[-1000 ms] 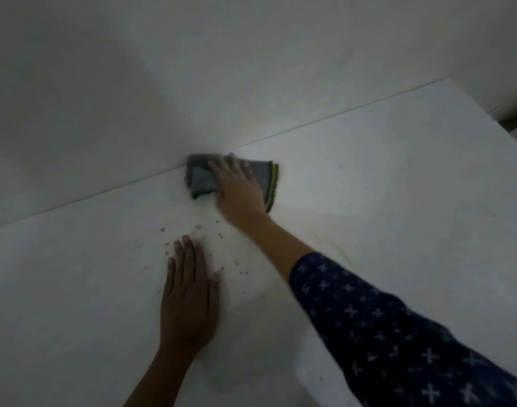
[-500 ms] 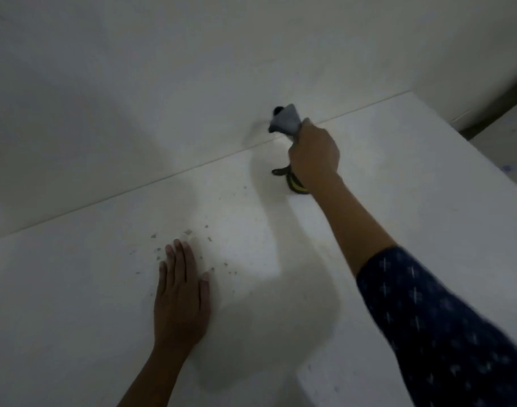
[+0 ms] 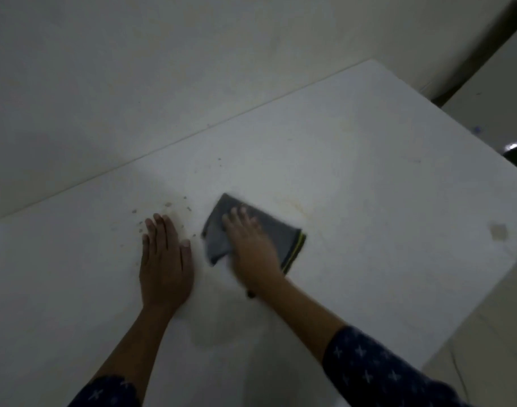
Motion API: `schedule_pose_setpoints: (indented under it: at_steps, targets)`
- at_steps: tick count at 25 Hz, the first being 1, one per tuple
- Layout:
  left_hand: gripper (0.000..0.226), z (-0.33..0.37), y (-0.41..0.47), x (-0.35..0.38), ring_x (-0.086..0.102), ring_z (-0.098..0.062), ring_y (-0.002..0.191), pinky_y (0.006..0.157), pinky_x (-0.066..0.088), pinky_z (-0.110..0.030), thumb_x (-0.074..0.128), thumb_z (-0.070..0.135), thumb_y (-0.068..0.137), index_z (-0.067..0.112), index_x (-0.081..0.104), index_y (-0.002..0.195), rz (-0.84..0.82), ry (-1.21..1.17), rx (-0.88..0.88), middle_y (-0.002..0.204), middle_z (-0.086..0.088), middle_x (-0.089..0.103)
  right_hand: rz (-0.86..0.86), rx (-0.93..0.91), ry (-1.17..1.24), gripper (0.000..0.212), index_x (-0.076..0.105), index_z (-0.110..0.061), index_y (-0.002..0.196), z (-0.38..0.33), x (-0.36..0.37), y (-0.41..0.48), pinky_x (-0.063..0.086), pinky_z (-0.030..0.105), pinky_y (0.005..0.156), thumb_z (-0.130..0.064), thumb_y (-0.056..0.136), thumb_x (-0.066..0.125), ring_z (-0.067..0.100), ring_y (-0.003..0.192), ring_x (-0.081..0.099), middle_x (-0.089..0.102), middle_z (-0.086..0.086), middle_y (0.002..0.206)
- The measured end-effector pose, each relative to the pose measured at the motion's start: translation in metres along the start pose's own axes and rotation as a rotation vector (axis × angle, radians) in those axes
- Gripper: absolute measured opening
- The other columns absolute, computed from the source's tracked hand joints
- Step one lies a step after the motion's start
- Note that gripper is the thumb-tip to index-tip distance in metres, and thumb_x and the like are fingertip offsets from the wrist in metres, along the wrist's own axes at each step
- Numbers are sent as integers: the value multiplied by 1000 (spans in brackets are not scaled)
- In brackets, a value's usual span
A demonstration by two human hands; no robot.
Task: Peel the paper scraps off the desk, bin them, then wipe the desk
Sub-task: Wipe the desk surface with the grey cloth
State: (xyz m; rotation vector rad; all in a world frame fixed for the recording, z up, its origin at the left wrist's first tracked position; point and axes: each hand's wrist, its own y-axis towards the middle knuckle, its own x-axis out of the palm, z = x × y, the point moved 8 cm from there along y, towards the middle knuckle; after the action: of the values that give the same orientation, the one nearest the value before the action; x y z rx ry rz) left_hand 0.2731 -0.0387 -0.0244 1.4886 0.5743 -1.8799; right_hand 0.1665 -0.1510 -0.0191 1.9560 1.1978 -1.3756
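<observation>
Pressing flat: your right hand (image 3: 253, 248) lies palm-down, fingers spread, on the grey cloth (image 3: 283, 235) mid-desk. No bin visible. White desk (image 3: 369, 177) butts against the pale wall (image 3: 163, 69); small paper scraps (image 3: 167, 204) sit just beyond your left hand (image 3: 164, 262), which rests open and flat, holding nothing.

White desk (image 3: 369, 177), grey cloth (image 3: 222, 230) with yellow-green edge stripe, navy sleeve (image 3: 377, 368) with pale crosses.
</observation>
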Motion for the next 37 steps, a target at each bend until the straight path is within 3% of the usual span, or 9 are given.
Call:
schedule_pose_setpoints:
  at_steps: [5,9,15,20,23,27,32,34,37]
  targets:
    - [68,2,2,-1,6,-30,145,118,7,-40,11,39,91,-4,15,144,1,-8,0,154,-21,13,172,431,-22,58,14,-4,149,157,-83,46,11,34,119,2,93,30,28,147,8,10,17,158]
    - [69,3,3,0,5,-30,145,118,7,-41,10,40,91,-3,15,145,5,2,6,154,-21,12,264,492,56,51,24,-7,145,132,-120,33,40,33,98,-8,95,33,30,128,43,41,18,143]
    - [70,3,1,1,8,-33,144,118,9,-44,9,39,90,-4,15,144,-19,14,7,153,-23,13,99,11,-40,60,19,-5,148,-17,-12,-52,-3,35,115,-14,91,37,27,146,15,16,14,157]
    - [64,1,2,2,11,-33,144,117,10,-43,19,33,92,-4,18,144,-2,5,10,153,-23,16,286,390,35,58,16,-5,149,140,-64,-8,1,33,119,-2,93,34,27,147,6,11,15,158]
    - [64,2,2,2,10,-33,144,117,10,-44,20,33,92,-5,18,144,-4,-3,11,153,-23,16,330,566,99,48,28,-2,145,204,-101,8,24,35,115,-3,96,30,30,143,23,26,20,153]
    - [64,5,3,0,10,-34,144,116,13,-46,20,33,92,-5,17,144,-1,-9,29,153,-23,16,486,512,146,25,55,-6,111,158,-133,-28,44,21,79,-10,99,34,14,103,63,65,11,105]
    - [64,46,-10,1,12,-39,142,115,13,-48,19,33,93,-10,19,141,-15,-41,198,151,-27,16,156,19,84,63,31,-2,144,8,-16,-105,19,40,119,-10,85,54,24,144,17,29,16,152]
    - [60,83,-20,3,13,-38,141,116,11,-45,22,30,96,-10,21,141,17,-68,296,150,-27,18,84,52,128,64,21,-6,148,42,-13,-92,-3,34,119,-7,89,47,23,146,3,15,12,157]
    - [60,120,-31,10,10,-34,143,117,5,-38,22,31,96,-8,21,142,5,-179,260,152,-23,16,156,301,189,69,21,-9,148,143,-56,-65,-1,28,118,-16,89,57,25,147,9,13,10,158]
